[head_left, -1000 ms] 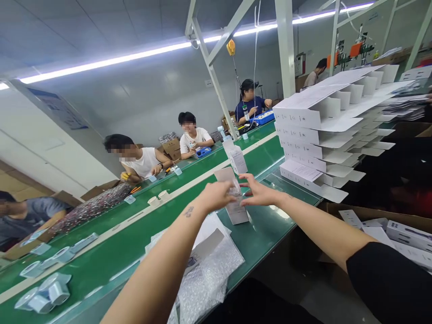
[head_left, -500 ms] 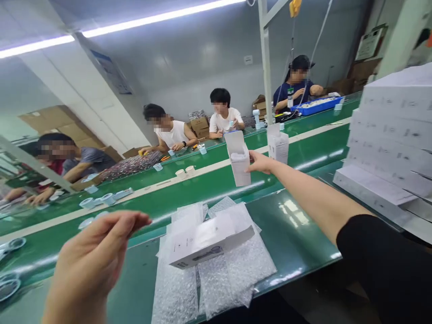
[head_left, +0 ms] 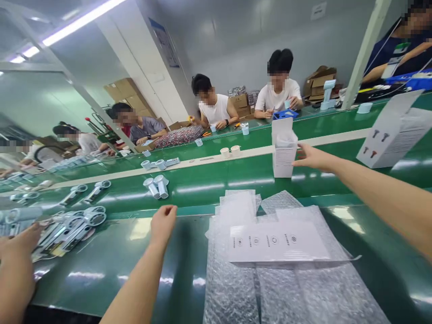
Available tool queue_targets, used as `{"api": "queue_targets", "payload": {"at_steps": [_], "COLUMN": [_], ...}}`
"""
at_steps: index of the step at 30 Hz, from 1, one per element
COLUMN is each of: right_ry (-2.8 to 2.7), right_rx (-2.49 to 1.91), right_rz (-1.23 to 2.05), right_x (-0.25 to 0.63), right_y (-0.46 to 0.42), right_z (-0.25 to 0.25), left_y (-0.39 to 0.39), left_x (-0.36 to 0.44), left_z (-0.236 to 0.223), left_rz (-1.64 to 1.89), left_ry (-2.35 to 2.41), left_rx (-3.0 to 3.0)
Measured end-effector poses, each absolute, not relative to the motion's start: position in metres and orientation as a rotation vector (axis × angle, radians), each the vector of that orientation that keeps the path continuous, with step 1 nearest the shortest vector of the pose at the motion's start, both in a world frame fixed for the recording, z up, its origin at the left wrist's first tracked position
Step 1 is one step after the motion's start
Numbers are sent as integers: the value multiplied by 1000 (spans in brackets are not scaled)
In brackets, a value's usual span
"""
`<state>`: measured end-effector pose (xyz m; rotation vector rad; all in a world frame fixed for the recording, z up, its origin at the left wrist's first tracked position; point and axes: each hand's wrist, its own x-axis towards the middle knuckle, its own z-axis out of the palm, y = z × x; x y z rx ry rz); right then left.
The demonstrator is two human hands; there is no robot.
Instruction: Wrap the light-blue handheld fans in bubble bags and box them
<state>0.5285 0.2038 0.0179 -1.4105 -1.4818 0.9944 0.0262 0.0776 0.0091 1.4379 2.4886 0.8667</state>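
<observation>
My right hand (head_left: 312, 157) reaches over the green conveyor belt with its fingers stretched out, fingertips at the right side of an upright white box (head_left: 283, 161). The box stands on the belt, flap raised, with clear wrap showing in its top. My left hand (head_left: 164, 222) hovers over the near table edge, fingers curled together, with nothing visible in them. Between my arms, a closed-looking white box (head_left: 276, 243) lies on its side on stacked bubble-wrap bags (head_left: 232, 288). Another open white box (head_left: 388, 139) stands on the belt to the right.
A co-worker's hand (head_left: 16, 256) at far left is by a pile of light-blue handheld parts (head_left: 76, 227). Light-blue cylinders (head_left: 157, 186) and two cream cups (head_left: 230, 151) sit on the line. Several people work across the belt (head_left: 209, 175). A metal post (head_left: 366, 54) rises at right.
My view has turned left. The box in my right hand has been set upright on the belt, and the fingers have loosened. A co-worker's hand has come into view at left.
</observation>
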Motion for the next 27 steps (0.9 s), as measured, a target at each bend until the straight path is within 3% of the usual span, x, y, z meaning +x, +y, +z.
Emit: {"api": "queue_targets", "payload": {"at_steps": [6,13,17,20,23,27], "right_ry": [-1543,-1442,-1321,-1114,-992,-848], "right_rx": [-1621,-1680,-1415,-1205,-978,-818], "right_rz": [1149,1155,1375,1684,1863,1647], "right_x": [581,580,519,460,420,432], "right_y": [104,40,67,85,82,52], "right_z": [18,33,75,102,116,123], "left_y": [191,200,172,127,68,-10], "left_x": [-45,-28,44,128,215,294], "left_z": [0,5,44,75,93,92], "left_rz": [668,837,1563,1702,1587,1244], "left_ry": [2657,2571,2061,1559,1139,981], "left_rx": [1322,1355,1180,1174,1228,1604]}}
